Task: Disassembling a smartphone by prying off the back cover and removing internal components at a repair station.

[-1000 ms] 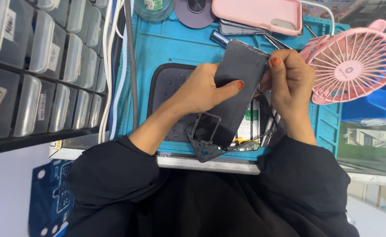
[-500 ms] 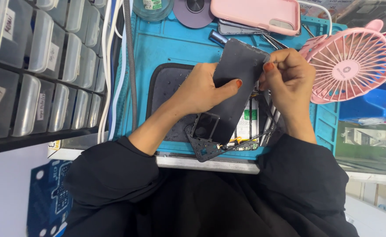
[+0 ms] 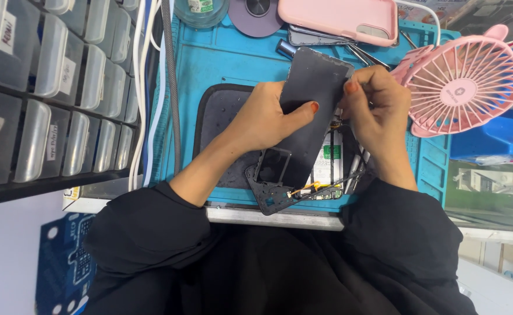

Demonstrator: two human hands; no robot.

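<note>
- While it lies over the blue mat (image 3: 221, 64), a dark phone panel (image 3: 309, 111) is clamped in the left hand (image 3: 265, 116) grip.
- The right hand (image 3: 379, 111) pinches the panel's upper edge, fingers closed on it.
- An opened phone (image 3: 320, 175) sits on the mat beneath the panel.
- A pink fan (image 3: 466, 81) stands right of the mat.

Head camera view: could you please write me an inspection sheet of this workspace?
Surface: blue work mat with a dark inset pad.
Job's things: dark phone panel, lifted off the opened phone frame.
Clutter: pink phone case, round disc, metal tools.
Grips: left hand and right hand both hold the panel.
Cables: white cables beside the mat.
Surroundings: pink fan, drawer cabinet.
</note>
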